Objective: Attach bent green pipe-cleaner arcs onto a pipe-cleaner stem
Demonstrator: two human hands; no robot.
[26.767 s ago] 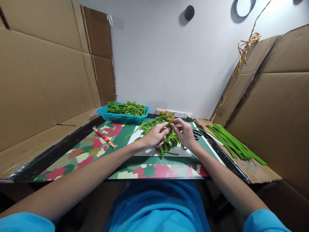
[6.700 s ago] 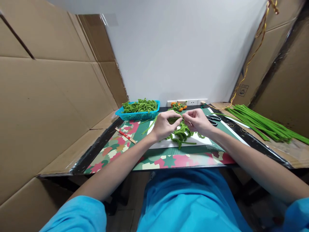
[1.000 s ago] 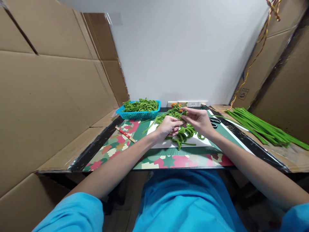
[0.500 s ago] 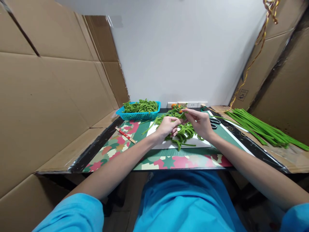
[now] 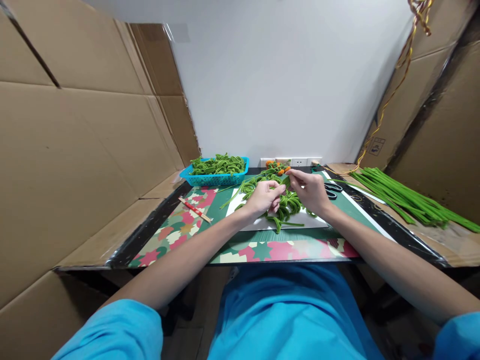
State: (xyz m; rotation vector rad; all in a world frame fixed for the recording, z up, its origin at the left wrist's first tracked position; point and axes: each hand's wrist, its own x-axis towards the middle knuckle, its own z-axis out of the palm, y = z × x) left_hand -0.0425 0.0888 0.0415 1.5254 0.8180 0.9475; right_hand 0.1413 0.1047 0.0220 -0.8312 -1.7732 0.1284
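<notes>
Close together above the white sheet (image 5: pixel 245 226), my left hand (image 5: pixel 264 198) and my right hand (image 5: pixel 308 191) both pinch a small green fuzzy piece (image 5: pixel 286 182). Its ends are hidden by the fingers. Beneath them lies a pile of curled green fuzzy pieces (image 5: pixel 290 204) on the sheet. Small orange balls with green stems (image 5: pixel 284 170) rest just behind my hands. To the right of my right hand are scissors with black handles (image 5: pixel 332 190), partly covered by that hand.
A blue basket (image 5: pixel 215 179) full of green pieces stands at the back left. Wrapped chopsticks (image 5: pixel 195 209) lie left on the patterned mat. Long green stems (image 5: pixel 408 200) lie at the right. Cardboard walls flank the table, and a yellow cord (image 5: pixel 386 107) hangs at the right.
My left hand has shifted slightly to the right, and the fingers of my right hand have curled in more. More of the green piece shows between them.
</notes>
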